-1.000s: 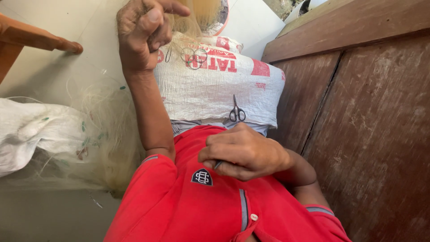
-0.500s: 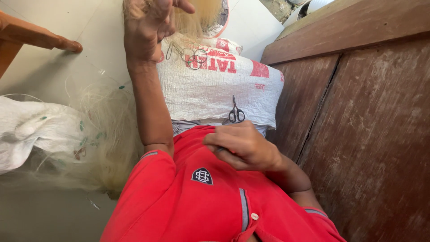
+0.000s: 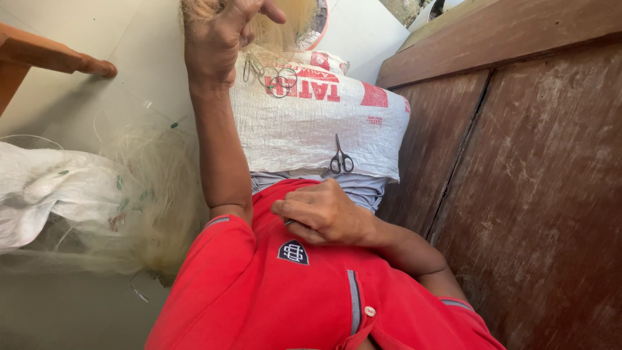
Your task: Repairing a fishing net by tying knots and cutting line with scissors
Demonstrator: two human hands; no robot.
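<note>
My left hand is raised at the top of the view, its fingers closed on a tuft of fine pale netting that hangs from it. Curled into a fist, my right hand rests on my red shirt. A small dark bit shows under its fingers, too hidden to name. Just beyond that hand a white woven sack with red print lies across my lap. Small black scissors lie on the sack near its front edge. Thin wire loops sit on the sack's far part.
A loose heap of pale netting spreads over the light floor at the left, beside a crumpled white bag. A dark wooden panel wall fills the right side. A wooden furniture leg juts in at the upper left.
My left hand has gone a little higher with the netting. My right hand has slid slightly toward my body on the shirt.
</note>
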